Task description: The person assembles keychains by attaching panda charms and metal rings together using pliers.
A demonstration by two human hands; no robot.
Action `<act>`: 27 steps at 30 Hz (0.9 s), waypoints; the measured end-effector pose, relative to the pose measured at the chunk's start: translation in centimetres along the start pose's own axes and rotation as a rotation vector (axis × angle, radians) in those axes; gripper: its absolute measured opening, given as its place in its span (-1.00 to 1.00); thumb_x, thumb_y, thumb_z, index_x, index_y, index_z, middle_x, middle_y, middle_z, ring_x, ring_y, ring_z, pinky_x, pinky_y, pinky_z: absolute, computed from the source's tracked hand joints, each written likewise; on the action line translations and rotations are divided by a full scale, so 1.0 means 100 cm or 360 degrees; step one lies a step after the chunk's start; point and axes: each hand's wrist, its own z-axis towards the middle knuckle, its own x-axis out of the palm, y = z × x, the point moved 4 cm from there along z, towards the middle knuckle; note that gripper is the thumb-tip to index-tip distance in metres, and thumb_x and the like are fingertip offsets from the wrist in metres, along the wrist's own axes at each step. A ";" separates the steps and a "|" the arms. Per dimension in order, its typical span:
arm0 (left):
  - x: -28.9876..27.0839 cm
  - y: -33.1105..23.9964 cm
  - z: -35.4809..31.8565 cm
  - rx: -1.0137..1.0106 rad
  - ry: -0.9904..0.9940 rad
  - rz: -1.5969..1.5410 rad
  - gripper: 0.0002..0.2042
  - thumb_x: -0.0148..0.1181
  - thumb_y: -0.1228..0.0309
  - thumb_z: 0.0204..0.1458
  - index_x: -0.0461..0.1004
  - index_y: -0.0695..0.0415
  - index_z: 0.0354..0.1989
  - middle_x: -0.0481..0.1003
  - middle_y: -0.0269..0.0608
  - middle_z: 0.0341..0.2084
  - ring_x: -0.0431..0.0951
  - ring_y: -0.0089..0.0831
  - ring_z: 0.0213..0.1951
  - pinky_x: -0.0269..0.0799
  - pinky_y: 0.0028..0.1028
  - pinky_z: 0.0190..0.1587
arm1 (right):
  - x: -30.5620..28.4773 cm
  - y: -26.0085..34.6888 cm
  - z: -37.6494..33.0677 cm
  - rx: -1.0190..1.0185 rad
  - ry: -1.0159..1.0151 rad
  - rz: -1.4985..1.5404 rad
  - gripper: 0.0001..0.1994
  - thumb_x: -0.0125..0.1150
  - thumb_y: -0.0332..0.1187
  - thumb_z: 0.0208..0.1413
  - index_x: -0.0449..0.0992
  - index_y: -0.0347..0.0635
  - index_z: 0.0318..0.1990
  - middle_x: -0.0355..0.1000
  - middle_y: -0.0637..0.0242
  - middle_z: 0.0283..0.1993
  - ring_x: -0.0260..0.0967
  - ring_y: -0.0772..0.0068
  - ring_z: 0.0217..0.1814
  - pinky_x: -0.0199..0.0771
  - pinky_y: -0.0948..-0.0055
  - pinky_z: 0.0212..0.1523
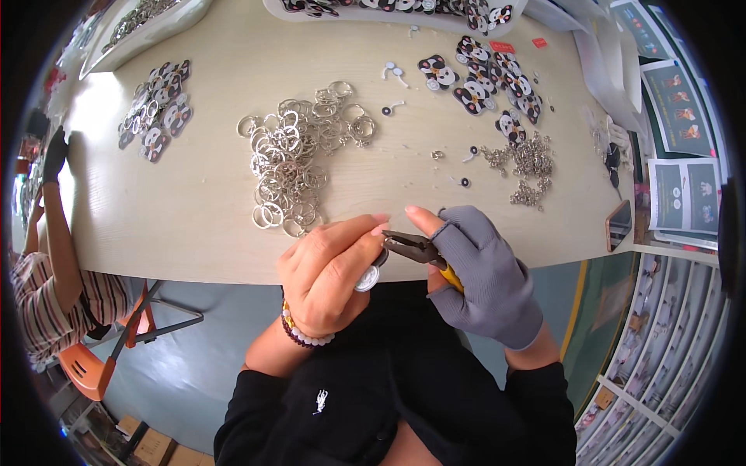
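Note:
My left hand (326, 268) is closed in a pinch on a small charm (367, 278), of which a round whitish disc and a dark edge show below the fingers. In a grey fingerless glove, my right hand (489, 272) grips pliers (416, 248) with a yellow handle. The jaws of the pliers reach to my left fingertips; what lies between them is too small to make out. Just beyond my left hand spreads a heap of silver split rings with short chains (291, 167). Small metal connectors (532, 167) lie piled farther right.
Panda charms (482, 81) lie at the far right, and finished-looking ones with rings (159, 109) at the far left. White bins (388, 9) line the back edge. A phone (618, 225) rests at the right edge. Another person's arm (58, 225) is at the left.

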 end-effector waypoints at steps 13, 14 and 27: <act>0.007 0.000 0.005 -0.0168 0.0069 -0.0171 -0.73 0.19 0.72 -0.22 0.47 0.27 -0.26 0.55 -0.06 -0.35 0.57 -0.26 -0.38 0.48 -0.47 -0.39 | -0.004 -0.012 0.003 -0.0223 -0.0145 -0.0117 -0.66 0.20 -0.47 -0.26 0.39 -0.25 -0.20 0.28 0.17 -0.35 0.29 0.12 -0.35 0.39 0.28 -0.32; 0.004 0.000 0.007 -0.0158 0.0072 -0.0170 -0.73 0.19 0.72 -0.22 0.47 0.27 -0.26 0.55 -0.06 -0.35 0.57 -0.26 -0.38 0.48 -0.47 -0.39 | -0.006 -0.011 0.004 -0.0240 -0.0202 -0.0156 -0.68 0.19 -0.47 -0.23 0.40 -0.27 -0.21 0.29 0.15 -0.36 0.30 0.11 -0.33 0.39 0.28 -0.31; -0.112 0.148 0.065 -0.0376 0.0631 0.1684 -0.67 -0.06 0.45 0.14 0.33 0.02 0.10 0.41 -0.06 -0.04 0.46 -0.11 -0.06 0.38 -0.20 -0.07 | -0.032 -0.058 0.041 0.0113 -0.0289 -0.0459 -0.79 0.23 -0.35 -0.02 0.37 -0.25 -0.30 0.33 0.18 -0.42 0.38 0.14 -0.33 0.37 0.34 -0.30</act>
